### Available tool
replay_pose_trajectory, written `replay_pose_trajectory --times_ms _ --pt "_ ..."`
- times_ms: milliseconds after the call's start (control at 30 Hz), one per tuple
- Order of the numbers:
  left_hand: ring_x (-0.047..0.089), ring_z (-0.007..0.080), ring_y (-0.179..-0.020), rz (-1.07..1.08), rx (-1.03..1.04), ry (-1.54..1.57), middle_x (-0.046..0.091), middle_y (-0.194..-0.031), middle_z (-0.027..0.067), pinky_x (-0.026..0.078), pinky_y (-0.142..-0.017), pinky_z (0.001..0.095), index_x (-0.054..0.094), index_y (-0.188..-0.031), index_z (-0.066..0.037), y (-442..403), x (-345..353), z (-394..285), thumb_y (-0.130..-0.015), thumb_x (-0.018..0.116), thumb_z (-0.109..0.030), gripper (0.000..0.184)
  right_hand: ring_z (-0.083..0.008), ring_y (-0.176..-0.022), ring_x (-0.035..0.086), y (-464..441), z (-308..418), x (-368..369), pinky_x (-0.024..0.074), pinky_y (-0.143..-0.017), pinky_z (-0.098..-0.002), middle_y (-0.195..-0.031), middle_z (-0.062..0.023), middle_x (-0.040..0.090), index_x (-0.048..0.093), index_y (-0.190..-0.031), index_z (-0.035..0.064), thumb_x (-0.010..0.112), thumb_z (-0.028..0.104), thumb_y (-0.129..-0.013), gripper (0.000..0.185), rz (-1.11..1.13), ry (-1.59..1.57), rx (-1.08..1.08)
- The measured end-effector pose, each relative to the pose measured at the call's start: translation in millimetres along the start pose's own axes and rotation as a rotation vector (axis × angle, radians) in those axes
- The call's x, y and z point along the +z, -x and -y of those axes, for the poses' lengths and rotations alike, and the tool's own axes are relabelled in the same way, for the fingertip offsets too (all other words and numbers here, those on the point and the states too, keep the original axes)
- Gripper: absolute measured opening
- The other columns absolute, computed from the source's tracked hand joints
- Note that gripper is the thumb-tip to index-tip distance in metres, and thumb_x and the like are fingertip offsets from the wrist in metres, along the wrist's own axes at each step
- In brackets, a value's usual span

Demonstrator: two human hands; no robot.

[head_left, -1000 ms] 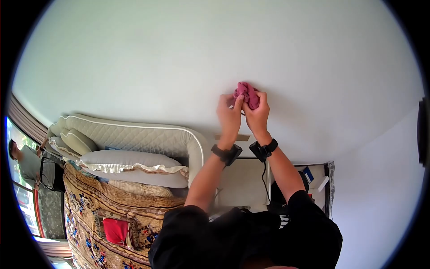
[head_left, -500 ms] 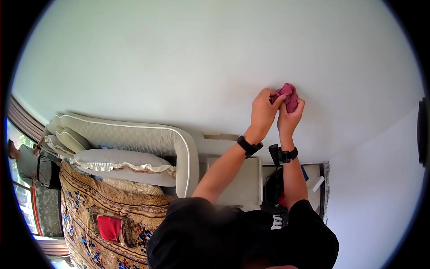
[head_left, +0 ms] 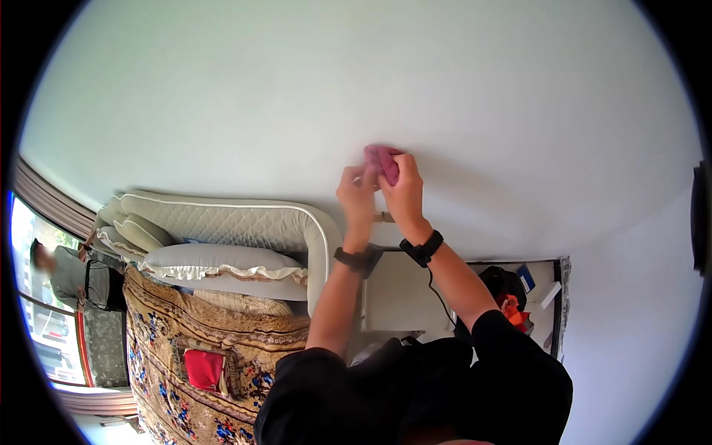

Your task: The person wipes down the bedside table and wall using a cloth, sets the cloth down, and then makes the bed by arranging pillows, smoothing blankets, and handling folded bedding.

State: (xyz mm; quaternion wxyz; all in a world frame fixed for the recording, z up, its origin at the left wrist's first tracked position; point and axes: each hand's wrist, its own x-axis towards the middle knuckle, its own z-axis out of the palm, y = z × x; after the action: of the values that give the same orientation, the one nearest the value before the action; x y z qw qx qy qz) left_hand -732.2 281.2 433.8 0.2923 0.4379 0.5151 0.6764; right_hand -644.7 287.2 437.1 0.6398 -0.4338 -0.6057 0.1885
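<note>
A crumpled dark pink cloth (head_left: pixel 380 159) is bunched up in front of the pale wall (head_left: pixel 356 81); whether it touches the wall I cannot tell. My right hand (head_left: pixel 404 191) pinches it from the right, with the thumb at its lower edge and the fingers curled over its side. On the other side my left hand (head_left: pixel 357 194) is slightly blurred, its bent fingers closed at the cloth's lower left edge. Each wrist wears a black band, and a thin dark cable runs down from the right one.
A cream padded headboard (head_left: pixel 222 215) and a ruffled pillow (head_left: pixel 222 263) are at the left, above a patterned blanket (head_left: pixel 156 326) with a red item (head_left: pixel 205 369). Another person (head_left: pixel 67 271) stands by the window. A light cabinet (head_left: pixel 404 289) and dark and orange items (head_left: pixel 512 308) lie below my arms.
Both hands and the cloth have moved left across the view, from right of the wall slot to in front of it. The room has shifted slightly right in view.
</note>
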Motion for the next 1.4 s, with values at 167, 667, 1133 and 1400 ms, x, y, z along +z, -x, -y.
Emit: replay_pose_trajectory --times_ms 167,667,1133,1400 --pt "0.062 0.0096 -0.070 -0.010 0.116 -0.231 0.066 -0.080 0.0078 0.054 -0.058 0.0292 0.061 -0.090 0.006 11 29 -18 -0.090 0.067 -0.012 0.019 -0.0279 -0.083 0.061 -8 1 -30 0.0499 -0.071 -0.0350 -0.096 -0.0151 0.062 0.054 -0.101 -0.0001 0.069 0.003 -0.080 0.027 -0.078 -0.043 0.055" --pt "0.065 0.0268 -0.064 0.340 0.317 -0.417 0.068 -0.075 0.0114 0.050 -0.057 0.0356 0.064 -0.085 -0.001 79 189 -19 -0.085 0.071 -0.026 0.026 -0.0219 -0.084 0.062 -18 -75 -193 0.0496 -0.077 -0.0321 -0.092 -0.0142 0.065 0.053 -0.105 -0.0015 0.067 0.009 -0.085 0.027 -0.312 -0.056 0.232" --pt "0.065 0.0159 -0.055 0.269 0.295 -0.375 0.069 -0.069 0.0097 0.048 -0.051 0.0269 0.066 -0.087 0.001 59 186 -78 -0.086 0.071 -0.021 0.022 -0.0274 -0.081 0.062 -67 -33 -196 0.0505 -0.073 -0.0341 -0.093 -0.0164 0.063 0.053 -0.099 -0.0013 0.065 0.001 -0.084 0.020 -0.239 -0.041 0.058" --pt "0.061 0.0218 -0.052 0.334 0.076 -0.409 0.066 -0.071 0.0091 0.047 -0.051 0.0335 0.060 -0.081 -0.001 91 170 18 -0.087 0.069 -0.022 0.024 -0.0309 -0.086 0.062 -1 -98 -188 0.0502 -0.077 -0.0367 -0.096 -0.0177 0.063 0.052 -0.097 0.0000 0.064 -0.001 -0.083 0.018 -0.130 0.028 0.236"
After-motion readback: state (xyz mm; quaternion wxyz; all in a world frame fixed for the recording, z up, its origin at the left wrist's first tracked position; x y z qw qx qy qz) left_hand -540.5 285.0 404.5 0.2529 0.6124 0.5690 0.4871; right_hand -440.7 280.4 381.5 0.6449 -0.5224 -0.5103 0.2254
